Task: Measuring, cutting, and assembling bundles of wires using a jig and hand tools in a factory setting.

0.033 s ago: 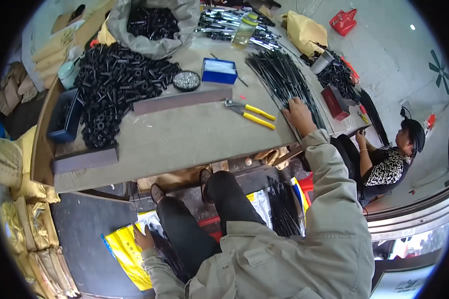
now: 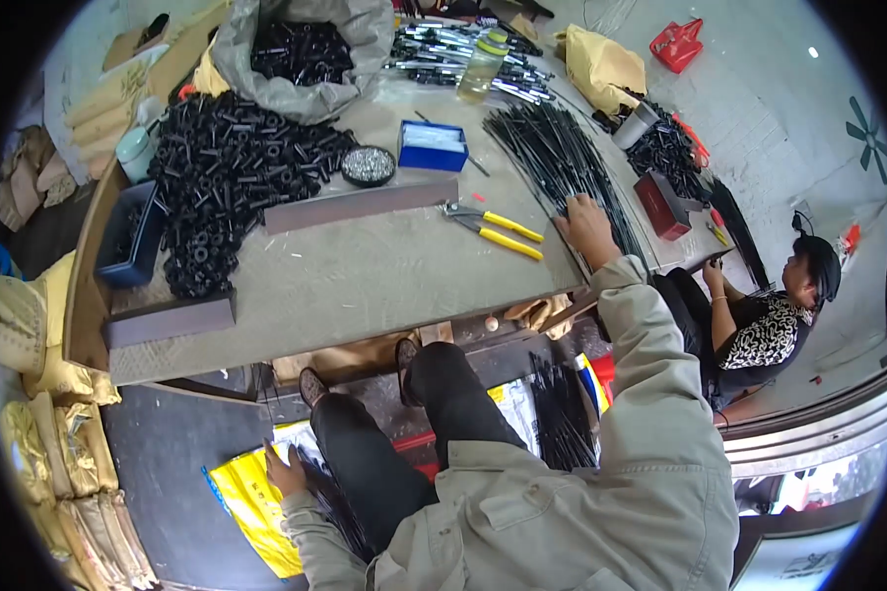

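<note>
A bundle of thin black rods (image 2: 552,148) lies on the right part of the worktable, fanned lengthwise. My right hand (image 2: 589,233) rests at its near end with fingers curled around some rods; the fingertips are partly hidden. Low on the left, my left hand (image 2: 286,473) hangs beside my leg, fingers spread, over a yellow and white sack (image 2: 251,502). More black rods (image 2: 335,502) lie on that sack, next to the hand. Yellow-handled pliers (image 2: 498,231) lie on the table left of my right hand.
A heap of black tubular parts (image 2: 232,167) covers the table's left, held by metal bars (image 2: 365,204). A dish of small silver pieces (image 2: 368,165), a blue box (image 2: 433,146) and a bottle (image 2: 483,67) stand farther back. A co-worker (image 2: 774,315) sits at the right.
</note>
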`<action>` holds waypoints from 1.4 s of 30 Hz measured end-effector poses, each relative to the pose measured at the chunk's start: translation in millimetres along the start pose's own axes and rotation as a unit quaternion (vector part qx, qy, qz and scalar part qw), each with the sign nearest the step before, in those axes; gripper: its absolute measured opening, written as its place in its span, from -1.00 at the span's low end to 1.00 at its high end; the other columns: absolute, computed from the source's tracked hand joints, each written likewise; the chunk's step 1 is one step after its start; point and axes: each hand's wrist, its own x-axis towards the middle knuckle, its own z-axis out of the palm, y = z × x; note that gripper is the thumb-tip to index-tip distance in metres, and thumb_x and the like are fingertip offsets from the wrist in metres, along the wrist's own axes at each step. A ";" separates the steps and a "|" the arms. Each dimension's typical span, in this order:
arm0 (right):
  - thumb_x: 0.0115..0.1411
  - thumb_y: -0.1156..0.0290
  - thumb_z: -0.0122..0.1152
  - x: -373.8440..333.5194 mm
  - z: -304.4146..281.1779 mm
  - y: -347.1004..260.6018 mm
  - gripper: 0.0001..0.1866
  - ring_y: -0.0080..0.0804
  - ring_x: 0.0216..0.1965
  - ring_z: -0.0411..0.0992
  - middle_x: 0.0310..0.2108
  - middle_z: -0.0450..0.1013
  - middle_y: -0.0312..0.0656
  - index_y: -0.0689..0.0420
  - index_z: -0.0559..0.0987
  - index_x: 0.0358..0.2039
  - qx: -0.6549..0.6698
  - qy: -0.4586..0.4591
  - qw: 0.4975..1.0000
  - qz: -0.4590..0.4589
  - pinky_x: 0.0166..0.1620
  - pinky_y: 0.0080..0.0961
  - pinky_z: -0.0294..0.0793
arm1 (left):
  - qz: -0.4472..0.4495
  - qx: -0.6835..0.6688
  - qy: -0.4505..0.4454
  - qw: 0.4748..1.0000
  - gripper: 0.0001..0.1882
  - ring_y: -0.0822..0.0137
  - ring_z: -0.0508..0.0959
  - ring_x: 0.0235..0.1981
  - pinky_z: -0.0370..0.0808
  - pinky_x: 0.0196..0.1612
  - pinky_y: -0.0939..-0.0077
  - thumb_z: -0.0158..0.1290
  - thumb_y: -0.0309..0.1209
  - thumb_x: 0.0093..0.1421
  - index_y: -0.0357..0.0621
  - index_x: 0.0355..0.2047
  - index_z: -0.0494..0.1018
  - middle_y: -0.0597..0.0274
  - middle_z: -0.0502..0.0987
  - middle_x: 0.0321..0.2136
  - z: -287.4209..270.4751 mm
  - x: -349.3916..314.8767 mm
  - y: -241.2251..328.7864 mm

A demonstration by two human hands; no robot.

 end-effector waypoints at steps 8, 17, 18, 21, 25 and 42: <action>-0.06 0.14 0.22 22.6 17.9 -16.9 -0.54 -0.14 -0.22 0.37 -0.25 0.35 -0.04 0.18 0.39 -0.24 -0.047 0.094 0.990 0.090 -0.18 -0.20 0.32 | 0.243 -0.125 0.006 0.962 -0.59 -0.13 0.38 -0.10 0.25 -0.01 0.12 0.06 -0.33 0.05 -0.26 -0.10 0.37 -0.14 0.43 -0.15 -47.4 -58.3 115.0; -0.11 0.28 0.19 43.8 7.5 17.8 -0.69 -0.15 -0.22 0.41 -0.31 0.42 -0.06 0.16 0.51 -0.35 0.023 0.121 0.970 0.208 -0.22 -0.23 0.30 | 0.309 -0.058 -0.062 0.947 -0.67 0.15 0.42 -0.04 -0.04 0.13 -0.06 0.07 -0.20 0.03 -0.06 -0.21 0.49 0.08 0.50 -0.21 -13.8 -115.3 136.4; -0.11 0.32 0.15 45.2 7.3 20.5 -0.76 -0.16 -0.23 0.42 -0.32 0.44 -0.05 0.15 0.54 -0.40 0.020 0.095 0.974 0.205 -0.22 -0.23 0.29 | 0.295 -0.071 -0.072 0.950 -0.68 0.18 0.42 -0.05 -0.07 0.13 -0.08 0.07 -0.19 0.03 -0.05 -0.24 0.50 0.11 0.51 -0.22 -12.8 -114.9 135.4; -0.12 0.33 0.14 46.6 12.0 16.4 -0.79 -0.16 -0.27 0.45 -0.36 0.47 -0.04 0.15 0.56 -0.45 0.048 0.038 0.983 0.175 -0.24 -0.24 0.33 | 0.284 -0.083 -0.078 0.952 -0.70 0.22 0.43 -0.06 -0.08 0.14 -0.07 0.07 -0.19 0.02 -0.04 -0.27 0.51 0.14 0.52 -0.24 -10.1 -109.2 130.5; -0.13 0.34 0.11 52.2 3.4 16.0 -0.79 -0.14 -0.33 0.48 -0.40 0.50 -0.03 0.17 0.55 -0.47 0.084 0.015 0.979 0.183 -0.28 -0.26 0.39 | 0.283 -0.063 -0.080 0.954 -0.72 0.25 0.43 -0.07 -0.11 0.15 -0.08 0.07 -0.20 0.02 -0.02 -0.29 0.52 0.18 0.52 -0.25 -8.1 -112.9 134.6; -0.19 0.27 0.34 44.6 7.7 -11.6 -0.64 -0.20 -0.49 0.49 -0.55 0.48 0.02 0.35 0.54 -0.52 0.343 0.033 0.924 0.165 -0.39 -0.40 0.43 | 0.304 -0.075 -0.069 0.947 -0.75 0.27 0.45 -0.09 -0.19 0.17 -0.09 0.08 -0.22 0.02 -0.03 -0.31 0.53 0.25 0.55 -0.35 -2.1 -113.7 131.9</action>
